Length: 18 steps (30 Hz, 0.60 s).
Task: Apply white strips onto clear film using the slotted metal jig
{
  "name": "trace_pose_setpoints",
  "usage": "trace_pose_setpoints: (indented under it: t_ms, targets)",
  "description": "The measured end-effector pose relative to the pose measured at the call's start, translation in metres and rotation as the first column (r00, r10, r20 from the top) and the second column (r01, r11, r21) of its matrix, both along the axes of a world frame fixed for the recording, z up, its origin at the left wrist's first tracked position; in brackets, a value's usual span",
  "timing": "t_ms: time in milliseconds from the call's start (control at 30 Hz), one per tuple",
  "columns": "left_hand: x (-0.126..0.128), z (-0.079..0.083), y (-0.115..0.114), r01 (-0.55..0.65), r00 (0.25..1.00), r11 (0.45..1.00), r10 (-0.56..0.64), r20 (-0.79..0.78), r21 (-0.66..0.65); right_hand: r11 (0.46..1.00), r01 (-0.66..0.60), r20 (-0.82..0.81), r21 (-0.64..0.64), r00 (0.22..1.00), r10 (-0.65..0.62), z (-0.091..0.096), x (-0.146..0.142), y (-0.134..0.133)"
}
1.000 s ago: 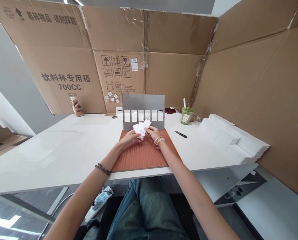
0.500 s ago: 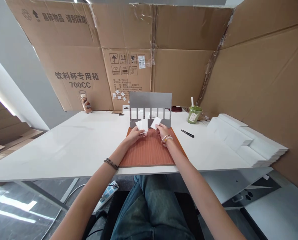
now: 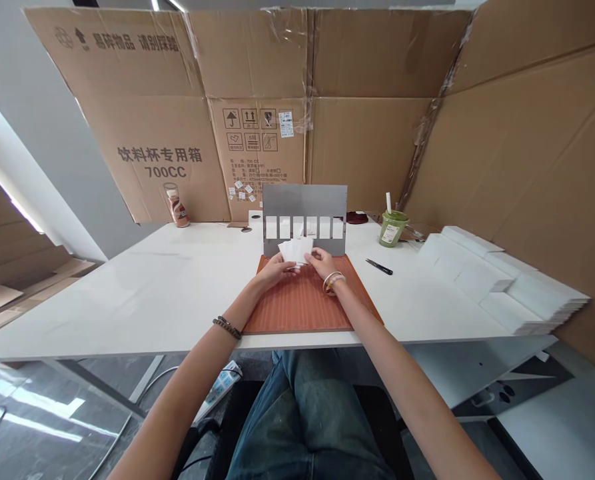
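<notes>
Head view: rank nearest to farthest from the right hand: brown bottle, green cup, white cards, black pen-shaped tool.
1. White cards: touching the right hand.
2. Black pen-shaped tool: to its right.
3. Green cup: right, farther back.
4. Brown bottle: far left, at the back.

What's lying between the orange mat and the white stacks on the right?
In the head view, a slim black tool, perhaps a pen or knife, lies on the table between the orange mat and the white stacks, nearer the mat.
</notes>
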<state>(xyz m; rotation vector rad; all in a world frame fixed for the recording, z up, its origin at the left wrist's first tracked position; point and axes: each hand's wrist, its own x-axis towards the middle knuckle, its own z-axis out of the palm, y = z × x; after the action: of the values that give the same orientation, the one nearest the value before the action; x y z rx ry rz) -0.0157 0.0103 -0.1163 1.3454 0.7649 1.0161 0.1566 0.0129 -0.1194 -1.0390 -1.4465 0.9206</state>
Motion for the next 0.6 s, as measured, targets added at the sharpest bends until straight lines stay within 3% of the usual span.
trace_pose_setpoints:
  t_ms: [133,600]
  targets:
    - [0.004,0.002,-0.003,0.051,0.999,0.999,-0.051,-0.010,-0.010,0.999,-0.020,0.036,0.025,0.999,0.020,-0.001,-0.003,-0.004]
    - [0.004,-0.002,-0.001,0.006,1.000,1.000,-0.006,-0.013,0.017,0.988,-0.150,-0.006,-0.032,0.989,0.150,0.008,-0.013,-0.025]
